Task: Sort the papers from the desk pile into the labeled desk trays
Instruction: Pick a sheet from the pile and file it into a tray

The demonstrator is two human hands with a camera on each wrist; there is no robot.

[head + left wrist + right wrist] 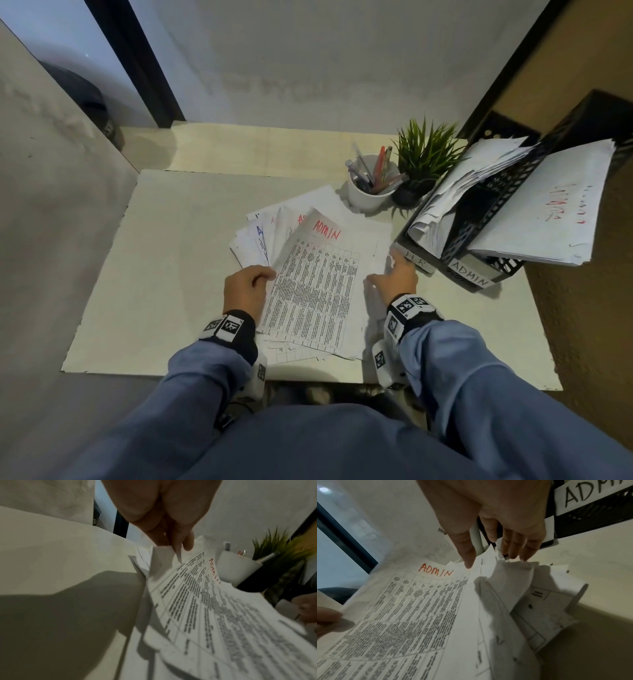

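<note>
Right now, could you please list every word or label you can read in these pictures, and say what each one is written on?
"ADMIN", red handwriting: top sheet of the desk pile.
"ADMIN", black: label on the right-hand tray.
"H R", black: label on the left-hand tray.
Red writing on the paper in the ADMIN tray: upside down, unreadable.
Printed table text, and the partly covered blue and red letters on lower sheets: too blurred or hidden.

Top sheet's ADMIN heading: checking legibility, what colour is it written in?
Red, on the top sheet; clearest in the right wrist view.
</note>
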